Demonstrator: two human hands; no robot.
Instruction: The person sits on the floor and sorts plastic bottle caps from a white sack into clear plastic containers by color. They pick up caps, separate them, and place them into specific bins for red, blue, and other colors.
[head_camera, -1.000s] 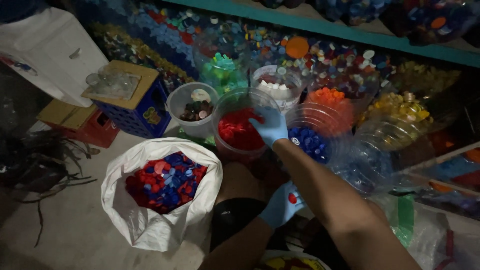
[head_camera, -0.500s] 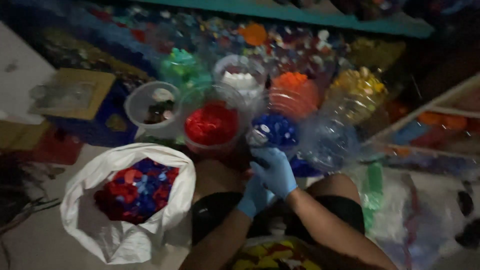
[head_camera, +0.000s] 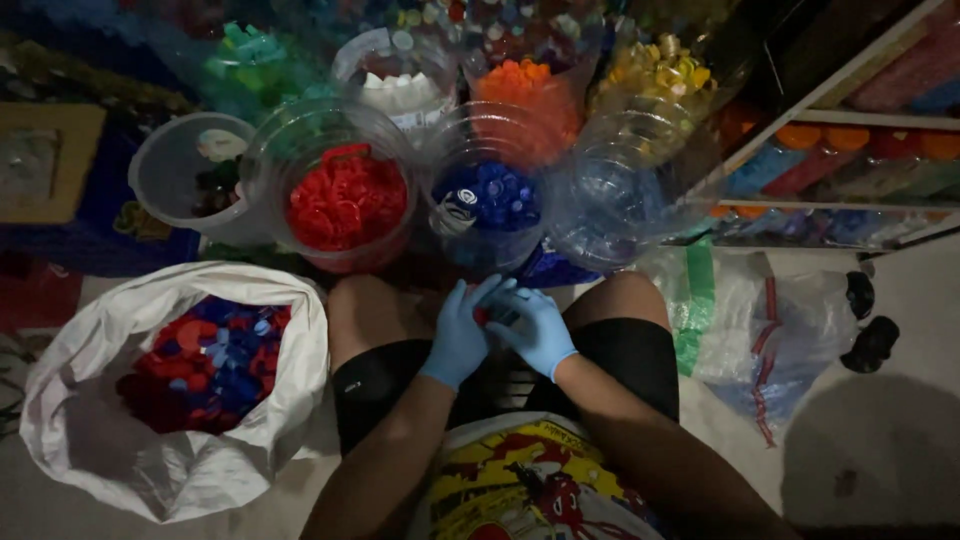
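- Fingers of both gloved hands meet between the knees: left hand (head_camera: 458, 335) and right hand (head_camera: 533, 330) curl toward each other, tips pressed together around a small red cap (head_camera: 483, 316), mostly hidden; I can't tell which hand bears it.
- I see both hands low over the lap, just in front of the clear tubs on the floor.
- Tub of red caps (head_camera: 345, 200) stands ahead-left of the hands; tub of blue caps (head_camera: 490, 195) directly ahead, touching it.
- Empty-looking clear tub (head_camera: 630, 190) to the right of the blue one.
- Behind: tubs of white caps (head_camera: 400, 90), orange caps (head_camera: 525, 85), yellow caps (head_camera: 660, 70).
- White sack (head_camera: 110, 440) at left, open, holding mixed red and blue caps.
- Crumpled clear bag (head_camera: 750, 330) lies right of the knee.
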